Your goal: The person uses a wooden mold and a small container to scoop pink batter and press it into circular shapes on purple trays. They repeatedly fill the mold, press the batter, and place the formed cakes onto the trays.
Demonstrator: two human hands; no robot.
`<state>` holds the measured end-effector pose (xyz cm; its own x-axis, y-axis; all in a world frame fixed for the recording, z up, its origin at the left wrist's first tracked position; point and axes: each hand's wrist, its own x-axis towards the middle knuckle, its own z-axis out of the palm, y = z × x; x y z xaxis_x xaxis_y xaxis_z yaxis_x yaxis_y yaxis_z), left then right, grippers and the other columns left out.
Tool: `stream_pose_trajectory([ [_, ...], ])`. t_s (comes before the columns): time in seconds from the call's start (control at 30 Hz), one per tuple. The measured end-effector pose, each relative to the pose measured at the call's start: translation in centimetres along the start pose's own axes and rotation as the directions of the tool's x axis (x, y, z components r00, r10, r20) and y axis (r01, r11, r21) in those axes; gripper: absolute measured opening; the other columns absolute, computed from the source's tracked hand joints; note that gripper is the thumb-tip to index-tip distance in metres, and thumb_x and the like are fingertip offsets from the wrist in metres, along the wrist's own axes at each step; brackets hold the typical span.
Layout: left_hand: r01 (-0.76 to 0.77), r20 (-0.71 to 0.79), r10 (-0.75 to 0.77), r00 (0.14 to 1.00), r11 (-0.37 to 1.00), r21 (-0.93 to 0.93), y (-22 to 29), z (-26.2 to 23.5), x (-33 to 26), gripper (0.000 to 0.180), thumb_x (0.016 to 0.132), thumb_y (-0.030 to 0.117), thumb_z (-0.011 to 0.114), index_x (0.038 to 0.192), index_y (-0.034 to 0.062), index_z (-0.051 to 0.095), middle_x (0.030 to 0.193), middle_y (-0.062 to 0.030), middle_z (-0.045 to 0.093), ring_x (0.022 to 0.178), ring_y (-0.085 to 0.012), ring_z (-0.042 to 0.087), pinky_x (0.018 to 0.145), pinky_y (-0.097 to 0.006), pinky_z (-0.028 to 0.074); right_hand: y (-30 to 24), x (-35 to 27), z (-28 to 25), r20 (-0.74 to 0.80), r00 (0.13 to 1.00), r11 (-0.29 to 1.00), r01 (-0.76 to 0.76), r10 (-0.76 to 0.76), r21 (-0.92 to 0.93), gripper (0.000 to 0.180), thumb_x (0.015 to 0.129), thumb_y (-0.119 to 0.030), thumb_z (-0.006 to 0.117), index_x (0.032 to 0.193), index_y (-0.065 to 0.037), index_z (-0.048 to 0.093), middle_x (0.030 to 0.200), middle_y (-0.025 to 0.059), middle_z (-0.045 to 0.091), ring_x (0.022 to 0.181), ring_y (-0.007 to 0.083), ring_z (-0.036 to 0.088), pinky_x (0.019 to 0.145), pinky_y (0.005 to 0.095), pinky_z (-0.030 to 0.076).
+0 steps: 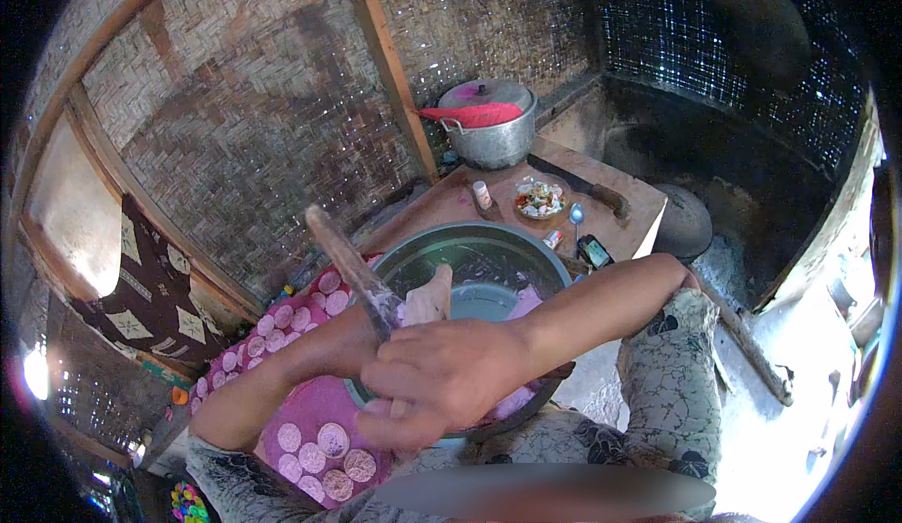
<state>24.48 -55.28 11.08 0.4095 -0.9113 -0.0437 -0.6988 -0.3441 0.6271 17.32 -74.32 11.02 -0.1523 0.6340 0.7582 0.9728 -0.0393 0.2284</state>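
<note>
A dark green tub stands in front of me, with pale purple dough-like stuff smeared along its inner side. Over its near left part, my right hand is closed, its fingers curled round the lower part of a long wooden stick. The stick tilts up and to the left, and purple residue clings to it near the hand. My left forearm reaches in from the left and passes under the right hand, which hides most of my left hand. A pale, wedge-shaped piece rises beside the stick; its kind is unclear.
Pink sheeting with several pale pink discs lies left of the tub. On the table stand a lidded metal pot, a small white bottle, a bowl of food, a spoon and a phone.
</note>
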Motion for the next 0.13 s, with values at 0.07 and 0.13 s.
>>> stream_pose_trajectory([
  [0.07,0.074,0.024,-0.073,0.997,0.995,-0.060,-1.2,0.3,-1.2,0.070,0.076,0.035,0.077,0.136,0.0098,0.052,0.139,-0.0105,0.051,0.125,-0.0238,0.049,0.114,-0.045,0.024,0.7,-0.3,0.6,-0.069,0.993,0.989,-0.092,0.100,0.113,0.034,0.088,-0.022,0.060,0.117,-0.007,0.054,0.090,0.0126,0.057,0.074,0.0288,0.063,0.057,0.0382,0.053],
  [0.13,0.242,-0.021,-0.247,0.969,0.962,-0.129,-2.1,1.1,-2.7,0.072,0.075,0.040,0.078,0.136,0.0120,0.053,0.143,-0.0133,0.049,0.133,-0.0231,0.044,0.117,-0.046,0.018,1.3,-0.2,1.0,-0.087,0.982,0.969,-0.149,0.168,0.196,0.035,0.082,-0.020,0.064,0.113,-0.008,0.055,0.090,0.0111,0.056,0.071,0.0267,0.061,0.059,0.0357,0.052],
])
